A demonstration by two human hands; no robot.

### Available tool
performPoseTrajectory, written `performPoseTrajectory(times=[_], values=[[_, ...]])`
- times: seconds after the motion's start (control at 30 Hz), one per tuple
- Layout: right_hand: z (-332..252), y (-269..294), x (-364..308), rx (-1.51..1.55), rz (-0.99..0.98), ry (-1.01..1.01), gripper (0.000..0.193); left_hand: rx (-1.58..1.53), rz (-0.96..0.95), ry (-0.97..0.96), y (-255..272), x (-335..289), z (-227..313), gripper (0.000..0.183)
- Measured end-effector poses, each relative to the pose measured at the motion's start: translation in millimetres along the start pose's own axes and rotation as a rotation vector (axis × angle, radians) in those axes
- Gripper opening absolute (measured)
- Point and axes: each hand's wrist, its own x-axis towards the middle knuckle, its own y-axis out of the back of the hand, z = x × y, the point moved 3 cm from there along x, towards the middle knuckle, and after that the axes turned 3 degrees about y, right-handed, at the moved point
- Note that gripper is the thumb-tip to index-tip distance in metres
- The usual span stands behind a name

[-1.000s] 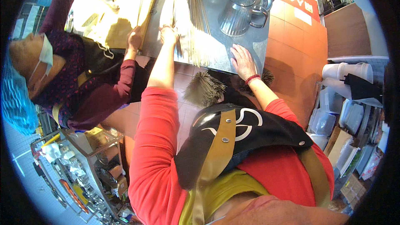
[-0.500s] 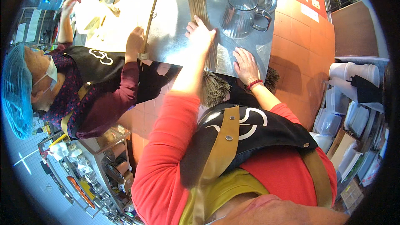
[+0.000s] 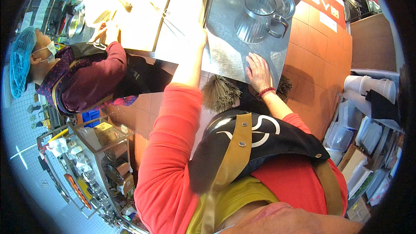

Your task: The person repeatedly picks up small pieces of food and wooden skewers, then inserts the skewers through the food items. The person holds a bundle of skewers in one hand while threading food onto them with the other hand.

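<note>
My left hand [image 3: 200, 35] is stretched forward over the metal worktable [image 3: 223, 56], at a narrow bundle of thin brown sticks [image 3: 203, 9]. Bright glare washes out its fingers, so their grip on the sticks cannot be made out. Near the table's front right corner, my right hand [image 3: 258, 70] lies open, fingers outstretched, palm down, with nothing in it. Beyond it stands a ribbed, see-through jug [image 3: 253, 28] with a handle, beside a round metal lid-like piece [image 3: 284, 1].
Below the table edge are two bristly stick bundles [image 3: 221, 93] [image 3: 284, 87]. At left, a co-worker in a blue hairnet [image 3: 21, 67] bends over a glaring board [image 3: 141, 26]. A loaded rack [image 3: 93, 156] stands lower left; plastic containers [image 3: 340, 134] are stacked at right.
My left hand and the sticks have shifted left, and the bundle looks narrower. My right hand stays flat on the table. The co-worker has turned and moved both hands toward the board.
</note>
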Motion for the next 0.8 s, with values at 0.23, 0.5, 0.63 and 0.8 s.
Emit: performPoseTrajectory(times=[0.23, 0.5, 0.63, 0.8], values=[[0, -2, 2, 0.004, -0.043, -0.004, 0.044, 0.029, 0.067, 0.072, 8, 17, 1, 0.080], [-2, -2, 2, -0.016, -0.012, 0.040, 0.042, 0.073, 0.261, 0.077, 4, 25, -20, 0.074], [-2, -3, 2, -0.022, -0.014, 0.043, 0.043, -0.233, -0.102, -0.023, -23, 32, -30, 0.067], [-3, -3, 2, -0.023, -0.008, 0.046, 0.043, -0.465, -0.124, -0.160, -24, 27, -22, 0.062]])
